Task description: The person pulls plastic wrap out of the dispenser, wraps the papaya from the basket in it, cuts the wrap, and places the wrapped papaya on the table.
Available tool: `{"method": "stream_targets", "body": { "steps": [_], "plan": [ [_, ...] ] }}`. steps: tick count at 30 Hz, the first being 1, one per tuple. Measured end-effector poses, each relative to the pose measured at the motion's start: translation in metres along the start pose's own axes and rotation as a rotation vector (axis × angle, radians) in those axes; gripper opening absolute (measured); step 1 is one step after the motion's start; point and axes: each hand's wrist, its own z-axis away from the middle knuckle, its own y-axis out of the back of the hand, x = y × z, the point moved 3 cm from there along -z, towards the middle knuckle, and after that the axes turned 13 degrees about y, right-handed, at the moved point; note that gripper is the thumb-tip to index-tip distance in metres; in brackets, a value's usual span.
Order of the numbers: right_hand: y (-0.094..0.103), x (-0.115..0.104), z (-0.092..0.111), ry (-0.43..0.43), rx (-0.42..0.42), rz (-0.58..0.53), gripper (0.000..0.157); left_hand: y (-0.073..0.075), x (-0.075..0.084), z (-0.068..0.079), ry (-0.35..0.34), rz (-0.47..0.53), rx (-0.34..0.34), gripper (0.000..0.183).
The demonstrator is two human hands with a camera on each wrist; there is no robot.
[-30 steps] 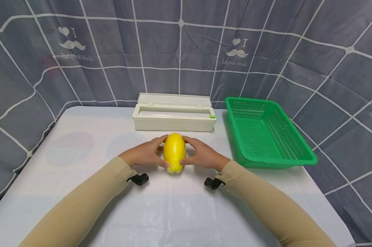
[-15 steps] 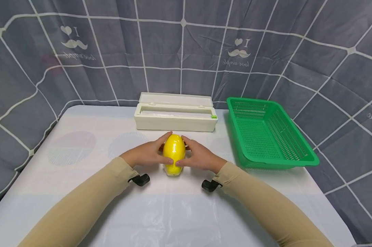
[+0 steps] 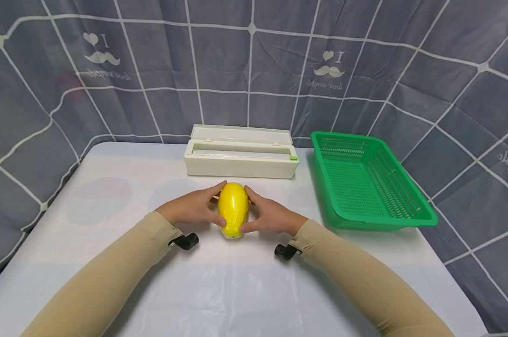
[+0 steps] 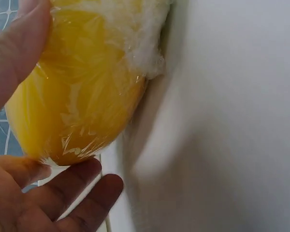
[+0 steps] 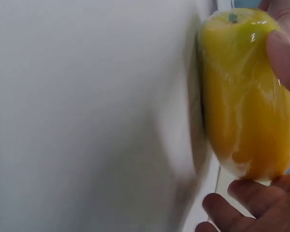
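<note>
A smooth yellow papaya-shaped fruit (image 3: 233,206), tightly covered in shiny cling film, is at the middle of the table. My left hand (image 3: 193,206) holds its left side, thumb on the near part and fingers toward the far end. On the opposite side my right hand (image 3: 275,215) grips it the same way. Bunched film (image 4: 147,46) gathers on the fruit's underside in the left wrist view. A small green stem end (image 5: 233,18) shows under the film in the right wrist view, pointing toward the person.
Behind the fruit stands a long white cling film box (image 3: 240,167) with its lid raised, a roll inside and a green slider at its right end. A green plastic basket (image 3: 334,206) stands at the right. A grey checked curtain (image 3: 220,61) hangs around the table (image 3: 237,299).
The fruit has shifted slightly left with both hands. Its film creases look different on top. My thumbs came close together on it half a second ago and are now farther apart.
</note>
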Motion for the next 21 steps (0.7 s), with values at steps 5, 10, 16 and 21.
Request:
{"method": "stream_targets", "body": {
  "steps": [5,10,16,21],
  "plan": [
    [0.0026,-0.0061,0.0006,0.001,0.046,0.017,0.124,-0.0004,-0.0008,-0.0008,-0.034,0.041,-0.008,0.129],
    [0.0055,-0.0097,0.0014,-0.004,0.059,0.007,0.126,-0.001,-0.0007,-0.0008,-0.034,0.0,-0.011,0.12],
    [0.0032,-0.0048,-0.0013,0.001,0.037,0.018,0.126,0.0022,-0.003,0.0012,-0.009,-0.047,0.001,0.121],
    [0.001,-0.0028,-0.0052,0.06,0.018,-0.022,0.124,0.0066,0.0033,0.007,-0.004,-0.09,0.038,0.125]
  ]
}}
